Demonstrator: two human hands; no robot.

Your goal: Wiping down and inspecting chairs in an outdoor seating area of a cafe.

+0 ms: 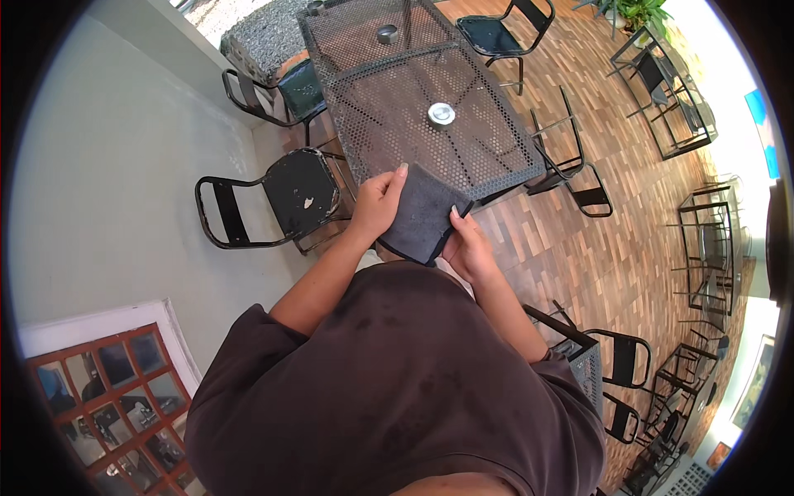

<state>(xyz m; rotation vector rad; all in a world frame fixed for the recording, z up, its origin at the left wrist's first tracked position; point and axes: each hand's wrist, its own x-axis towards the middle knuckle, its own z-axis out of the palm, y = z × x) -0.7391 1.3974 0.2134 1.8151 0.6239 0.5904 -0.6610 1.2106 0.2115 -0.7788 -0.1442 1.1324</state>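
Observation:
Between my two hands is a folded dark grey cleaning cloth (422, 213) with a black edge, held in front of my body at the near end of a table. My left hand (379, 202) grips its left side, thumb on top and fingers hidden beneath. On its right side my right hand (468, 246) pinches the edge, the thumb at the corner. Just beyond the cloth stands the black perforated metal table (389, 124). A round silver ashtray (442, 115) sits on it, and a second ashtray (386, 34) is farther off.
To the left are a worn black metal chair (302, 192) and a green-seated chair (301, 89), beside a pale wall (149, 165). More chairs (571, 174) flank the table's right side. Other tables and chairs (707, 240) line the wood-patterned floor (591, 256) at far right.

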